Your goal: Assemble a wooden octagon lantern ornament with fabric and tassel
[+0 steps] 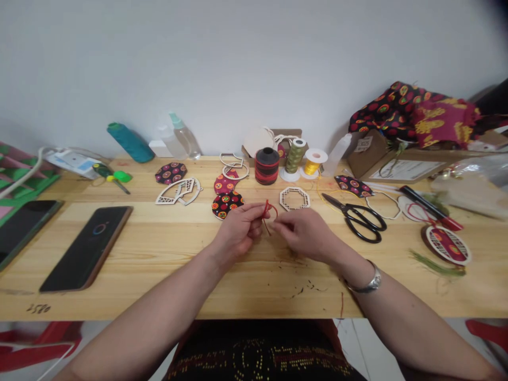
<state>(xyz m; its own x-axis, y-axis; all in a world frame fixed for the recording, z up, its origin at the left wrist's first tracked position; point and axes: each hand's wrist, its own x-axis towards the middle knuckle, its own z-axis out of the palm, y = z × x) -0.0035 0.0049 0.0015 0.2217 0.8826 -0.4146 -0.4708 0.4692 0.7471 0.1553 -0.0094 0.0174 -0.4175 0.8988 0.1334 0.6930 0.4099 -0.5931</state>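
Note:
Between my two hands a thin red cord bends into a small loop above the table. My left hand is closed, pinching the cord between thumb and forefinger. On the other side my right hand is also closed, its fingertips on the cord's loop; its inner fingers are hidden. A dark cord end hangs between the hands. Just beyond them lie a round patterned fabric piece and a pale octagonal lattice frame. Black-handled scissors rest right of my right hand.
Behind stand a red-and-black thread spool, a green thread cone and a yellow thread spool. Two phones lie left, one a dark phone. At right are a finished-looking oval ornament and a cardboard box with fabric.

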